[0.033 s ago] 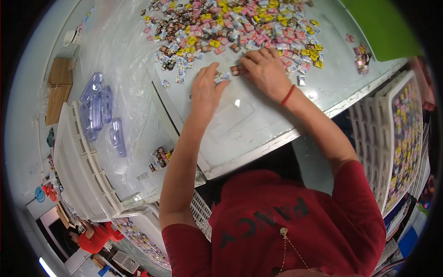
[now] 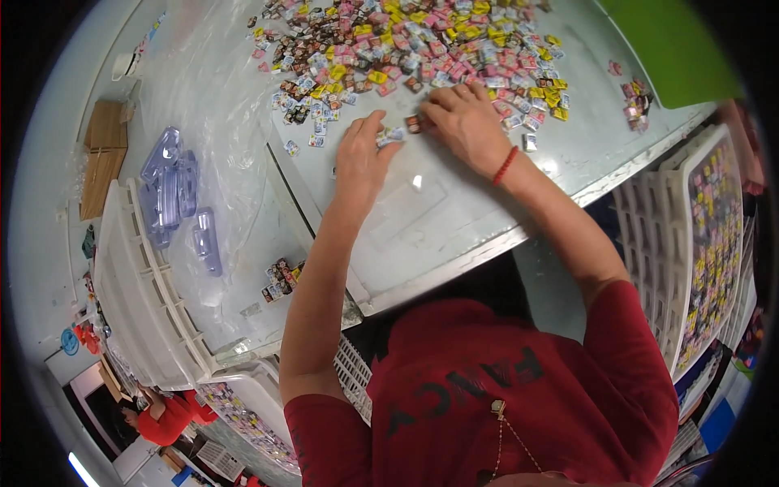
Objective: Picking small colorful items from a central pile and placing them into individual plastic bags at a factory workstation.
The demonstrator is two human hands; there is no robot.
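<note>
Small flat printed pieces in pink, yellow, brown and white-blue form a broad pile [image 2: 422, 45] at the table's far side. Just in front of that pile, my left hand [image 2: 361, 154] rests on the table, a few white-and-blue pieces [image 2: 390, 136] pinched between its thumb and fingers. My right hand [image 2: 466, 122], a red bracelet at its wrist, has its fingertips closed on a brown piece [image 2: 414, 124]. A narrow gap separates the brown piece from the white-and-blue ones. The right thumb is mostly hidden.
Clear plastic sheeting [image 2: 219, 97] and purple-tinted clear plastic trays [image 2: 169, 191] lie at left. A small brown cluster [image 2: 284, 278] sits near my left forearm. White stacked trays [image 2: 661, 235] stand at right, below a green board [image 2: 673, 49]. A person in red [image 2: 166, 418] is at lower left.
My right hand has shifted very slightly, and less of the brown piece shows at its fingertips. The left hand stays in place.
</note>
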